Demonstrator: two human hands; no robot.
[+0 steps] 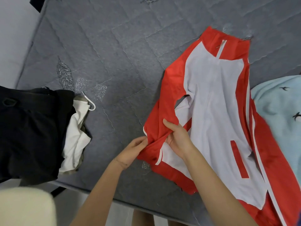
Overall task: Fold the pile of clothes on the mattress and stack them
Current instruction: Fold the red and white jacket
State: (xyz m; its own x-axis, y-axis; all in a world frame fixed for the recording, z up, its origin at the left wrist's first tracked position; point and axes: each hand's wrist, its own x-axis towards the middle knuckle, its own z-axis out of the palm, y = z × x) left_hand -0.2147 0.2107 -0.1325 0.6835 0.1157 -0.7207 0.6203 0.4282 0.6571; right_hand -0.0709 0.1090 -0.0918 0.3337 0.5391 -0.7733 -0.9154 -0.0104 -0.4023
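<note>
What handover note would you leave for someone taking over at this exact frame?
Left hand: pinches the jacket's red sleeve.
Right hand: grips the same sleeve right beside it.
Red and white jacket: spread zipper-up on the grey mattress. A light blue garment lies to its right. A black garment and a white garment are heaped at the left, with a white hanger.
Done: jacket laid out.
Left: fold the sleeve in, finish the jacket, fold the others, stack them.

Pale-blue garment (275,108) partly off-frame right
</note>
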